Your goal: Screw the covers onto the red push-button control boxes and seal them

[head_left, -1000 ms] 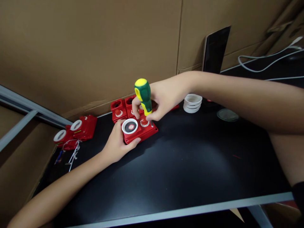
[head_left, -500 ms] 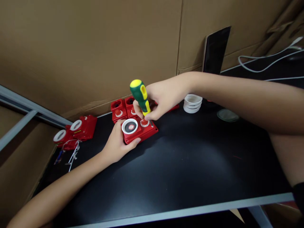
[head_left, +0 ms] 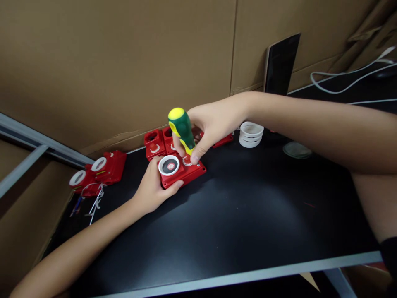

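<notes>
My left hand (head_left: 155,188) grips the left end of a red box-shaped housing (head_left: 189,176), thumb along its near side. A white ring (head_left: 169,165) surrounds a dark round face on the housing, and a smaller round red part in a clear surround sits to its right. Around the green and yellow handle of a screwdriver (head_left: 182,128) the fingers of my right hand (head_left: 206,128) are closed. The screwdriver stands nearly upright over the right part of the housing; its tip is hidden behind my fingers.
More red housings (head_left: 153,145) stand behind, against the cardboard wall (head_left: 124,62). Two with white rings (head_left: 107,167) lie at the left beside thin cords. Stacked white rings (head_left: 251,134), a clear disc (head_left: 297,150) and a dark flat panel (head_left: 281,64) are on the right.
The screwdriver handle has turned in my right hand, its yellow inlay now facing left. My right fingers have shifted slightly around it. The left hand and the housing stay in place.
</notes>
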Motion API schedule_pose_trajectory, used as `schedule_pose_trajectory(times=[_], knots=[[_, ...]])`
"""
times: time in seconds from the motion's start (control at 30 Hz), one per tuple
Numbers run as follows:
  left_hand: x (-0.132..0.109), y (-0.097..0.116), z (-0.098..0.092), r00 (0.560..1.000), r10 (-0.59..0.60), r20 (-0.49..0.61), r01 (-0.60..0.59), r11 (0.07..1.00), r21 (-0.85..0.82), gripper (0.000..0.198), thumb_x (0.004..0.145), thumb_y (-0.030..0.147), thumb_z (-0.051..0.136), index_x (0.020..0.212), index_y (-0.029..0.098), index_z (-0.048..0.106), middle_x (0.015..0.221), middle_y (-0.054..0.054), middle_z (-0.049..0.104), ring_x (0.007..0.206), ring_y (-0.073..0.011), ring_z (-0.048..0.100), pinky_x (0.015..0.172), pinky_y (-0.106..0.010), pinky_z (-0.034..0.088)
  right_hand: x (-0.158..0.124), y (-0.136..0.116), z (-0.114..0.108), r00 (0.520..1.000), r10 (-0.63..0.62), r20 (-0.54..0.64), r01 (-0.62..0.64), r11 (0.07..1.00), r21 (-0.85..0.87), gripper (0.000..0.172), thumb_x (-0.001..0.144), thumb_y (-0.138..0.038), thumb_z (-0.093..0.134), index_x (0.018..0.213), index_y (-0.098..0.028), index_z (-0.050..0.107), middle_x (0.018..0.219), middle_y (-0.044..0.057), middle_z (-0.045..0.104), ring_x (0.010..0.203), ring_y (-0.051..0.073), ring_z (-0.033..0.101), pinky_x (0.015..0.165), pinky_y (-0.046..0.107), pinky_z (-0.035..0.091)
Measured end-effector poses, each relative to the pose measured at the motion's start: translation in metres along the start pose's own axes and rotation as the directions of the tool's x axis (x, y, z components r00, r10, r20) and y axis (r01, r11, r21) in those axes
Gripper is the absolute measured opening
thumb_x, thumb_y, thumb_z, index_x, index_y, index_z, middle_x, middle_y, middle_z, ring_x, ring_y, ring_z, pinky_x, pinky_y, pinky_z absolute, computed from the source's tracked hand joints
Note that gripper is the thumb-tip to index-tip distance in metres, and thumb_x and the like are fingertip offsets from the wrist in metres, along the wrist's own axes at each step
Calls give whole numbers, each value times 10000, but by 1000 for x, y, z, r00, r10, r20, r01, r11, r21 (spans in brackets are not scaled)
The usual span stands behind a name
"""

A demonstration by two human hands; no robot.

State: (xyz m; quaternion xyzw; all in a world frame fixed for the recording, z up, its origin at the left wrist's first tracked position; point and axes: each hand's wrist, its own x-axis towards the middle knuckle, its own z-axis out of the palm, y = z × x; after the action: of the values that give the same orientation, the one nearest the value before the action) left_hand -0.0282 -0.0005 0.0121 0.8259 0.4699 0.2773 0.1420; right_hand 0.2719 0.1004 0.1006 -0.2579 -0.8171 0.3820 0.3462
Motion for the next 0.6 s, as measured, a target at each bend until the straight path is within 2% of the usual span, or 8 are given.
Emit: schedule_pose_trajectory(times=[0.17, 0.23, 0.3, 0.37, 0.43, 0.5, 0.6], knots=[[0, -2, 1, 1000, 4, -6, -4, 1000, -8, 668, 930, 627, 835, 1386, 222, 564, 1356, -162, 726, 1207, -361, 745, 1073, -572, 623, -9, -2, 4, 998, -29, 47, 26, 998, 59, 380, 908, -487, 951, 1044, -190, 755, 1065, -28, 802, 973, 128, 794, 771, 235, 593], [0, -2, 2, 1000, 10, -5, -10, 1000, -8, 660, 934, 621, 833, 1383, 221, 563, 1350, -160, 725, 1208, -360, 744, 1076, -573, 623, -6, -11, 2, 987, 9, 162, -23, 996, 84, 381, 836, -391, 1020, 1048, -200, 767, 1077, -32, 808, 936, 133, 806, 743, 235, 599], [0, -2, 2, 1000, 13, -4, -13, 1000, -7, 659, 936, 618, 831, 1385, 219, 558, 1348, -158, 723, 1213, -360, 742, 1084, -578, 622, 1, -20, -1, 923, 62, 379, -104, 991, 89, 397, 752, -269, 1068, 1019, -196, 783, 1046, -35, 812, 849, 130, 802, 704, 241, 598], [0, -3, 2, 1000, 14, -6, -14, 1000, -3, 662, 937, 622, 827, 1384, 218, 554, 1345, -157, 720, 1214, -361, 740, 1089, -580, 619, 7, -26, -4, 821, 50, 568, -125, 988, 94, 365, 744, -227, 1065, 981, -189, 791, 972, -43, 804, 763, 116, 777, 693, 250, 599], [0, -2, 1, 1000, 14, -1, -14, 1000, 3, 664, 941, 630, 818, 1387, 219, 548, 1350, -157, 717, 1221, -360, 738, 1096, -578, 616, 11, -28, -5, 777, -27, 629, -58, 992, 114, 310, 801, -301, 1042, 951, -192, 794, 902, -51, 790, 745, 103, 753, 720, 248, 605], [0, -2, 1, 1000, 8, 4, -8, 1000, 10, 667, 944, 635, 811, 1391, 217, 546, 1359, -159, 714, 1231, -363, 735, 1107, -580, 611, 12, -26, -5, 788, -76, 611, 24, 995, 93, 321, 834, -409, 1023, 932, -196, 803, 853, -53, 779, 768, 103, 743, 737, 237, 600], [1, 0, 2, 1000, -11, 9, 11, 1000, 5, 667, 932, 646, 814, 1370, 216, 551, 1353, -161, 719, 1224, -371, 738, 1101, -582, 614, 4, -24, -3, 871, -76, 486, 85, 996, 4, 369, 826, -468, 1024, 933, -192, 804, 838, -46, 772, 769, 105, 719, 696, 224, 568]])
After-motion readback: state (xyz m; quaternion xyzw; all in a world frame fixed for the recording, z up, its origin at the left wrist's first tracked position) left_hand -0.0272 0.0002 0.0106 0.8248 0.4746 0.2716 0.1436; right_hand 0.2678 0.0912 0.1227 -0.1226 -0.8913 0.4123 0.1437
